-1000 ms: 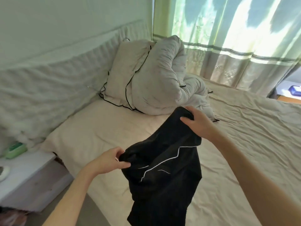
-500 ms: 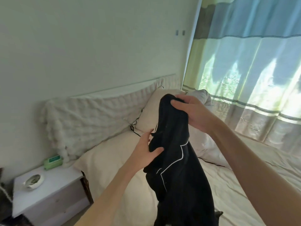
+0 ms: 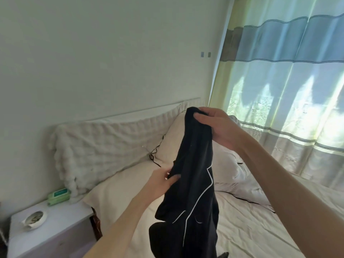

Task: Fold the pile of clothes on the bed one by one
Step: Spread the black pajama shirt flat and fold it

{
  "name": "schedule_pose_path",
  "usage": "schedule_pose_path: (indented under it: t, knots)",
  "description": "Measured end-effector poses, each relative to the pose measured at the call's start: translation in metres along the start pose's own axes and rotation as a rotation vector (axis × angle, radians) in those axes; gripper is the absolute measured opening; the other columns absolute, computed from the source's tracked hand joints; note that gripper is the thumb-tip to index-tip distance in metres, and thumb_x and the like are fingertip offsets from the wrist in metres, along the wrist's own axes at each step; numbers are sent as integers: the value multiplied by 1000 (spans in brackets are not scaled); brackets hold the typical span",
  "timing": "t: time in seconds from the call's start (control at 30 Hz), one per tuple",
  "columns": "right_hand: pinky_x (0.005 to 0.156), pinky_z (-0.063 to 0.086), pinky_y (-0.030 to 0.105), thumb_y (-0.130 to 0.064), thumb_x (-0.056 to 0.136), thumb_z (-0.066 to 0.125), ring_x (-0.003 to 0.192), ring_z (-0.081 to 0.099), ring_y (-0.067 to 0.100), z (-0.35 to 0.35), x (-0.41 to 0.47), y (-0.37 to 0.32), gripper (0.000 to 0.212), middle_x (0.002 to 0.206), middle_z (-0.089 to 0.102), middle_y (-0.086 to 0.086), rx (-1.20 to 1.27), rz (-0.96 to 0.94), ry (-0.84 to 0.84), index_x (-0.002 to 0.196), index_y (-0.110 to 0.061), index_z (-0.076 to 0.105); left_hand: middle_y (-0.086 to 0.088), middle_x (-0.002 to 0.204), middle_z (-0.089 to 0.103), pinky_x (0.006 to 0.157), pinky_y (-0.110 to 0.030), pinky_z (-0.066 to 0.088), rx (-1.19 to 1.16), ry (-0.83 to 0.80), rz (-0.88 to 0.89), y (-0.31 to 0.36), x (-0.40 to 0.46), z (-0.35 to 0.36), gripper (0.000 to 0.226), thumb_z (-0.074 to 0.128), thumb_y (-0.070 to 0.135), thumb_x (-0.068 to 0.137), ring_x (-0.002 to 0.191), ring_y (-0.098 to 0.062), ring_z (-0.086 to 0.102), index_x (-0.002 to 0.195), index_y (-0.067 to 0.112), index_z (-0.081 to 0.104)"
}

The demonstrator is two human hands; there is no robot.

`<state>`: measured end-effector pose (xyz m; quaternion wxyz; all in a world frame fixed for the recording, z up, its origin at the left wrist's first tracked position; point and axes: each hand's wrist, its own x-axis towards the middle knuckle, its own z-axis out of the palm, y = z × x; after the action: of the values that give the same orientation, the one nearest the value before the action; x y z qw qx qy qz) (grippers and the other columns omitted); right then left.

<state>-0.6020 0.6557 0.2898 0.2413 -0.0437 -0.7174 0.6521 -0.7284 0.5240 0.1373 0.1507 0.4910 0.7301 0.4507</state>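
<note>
A black garment [image 3: 193, 183] with thin white piping hangs in the air over the bed [image 3: 251, 229], its lower end running out of the bottom of the frame. My right hand [image 3: 217, 127] grips its top end, held high in front of the pillows. Lower down, my left hand [image 3: 161, 180] pinches the garment's left edge between thumb and fingers. No pile of other clothes shows in this frame.
Cream pillows [image 3: 173, 140] and a bunched grey duvet [image 3: 230, 174] lean against the quilted headboard [image 3: 111, 144]. A white nightstand [image 3: 61, 228] at the lower left carries a green wipes pack [image 3: 58, 196] and a small dish [image 3: 34, 219]. Curtains [image 3: 288, 90] cover the window on the right.
Both hands have lifted the black garment higher and turned it upright, so it hangs long. My left hand slid to its left edge. My view has tilted upward.
</note>
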Motion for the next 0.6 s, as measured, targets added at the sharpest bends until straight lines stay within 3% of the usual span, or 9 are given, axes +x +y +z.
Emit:
schedule_pose_path:
  t: [0.07,0.17,0.3,0.47,0.6]
  knots:
    - [77,54,26,-8,96,51,79,63,18,-9,1,-2,15,90,65,9,-64,-1,87,97,-8,65,-6,77,64,72,-32,43,-25,184,-36,-1,2,-21,11,58,15,93,78,-15,56,87,7,63]
    - [71,48,19,-15,98,50,79,58,15,-23,2,2,13,89,62,7,-377,16,225,97,-10,63,1,68,54,63,-24,31,11,413,-3,13,10,-65,13,56,13,93,74,-18,51,81,8,56]
    - [68,43,14,-32,88,65,81,58,7,-28,6,7,20,90,61,-6,-620,26,266,103,-20,59,1,80,59,66,-17,30,207,498,128,48,28,-105,5,58,18,92,77,-15,52,88,14,58]
    - [77,36,16,-24,78,76,99,49,8,-33,13,9,65,115,54,-9,-929,-37,184,133,-29,42,4,86,54,75,-29,37,471,507,173,72,37,-134,12,57,22,92,85,-20,52,100,14,60]
    - [89,34,25,-18,82,71,110,53,21,-41,16,19,74,127,55,2,-1103,-132,188,143,-32,31,7,83,55,72,-31,40,584,527,132,82,32,-145,15,55,30,92,86,-22,55,103,25,63]
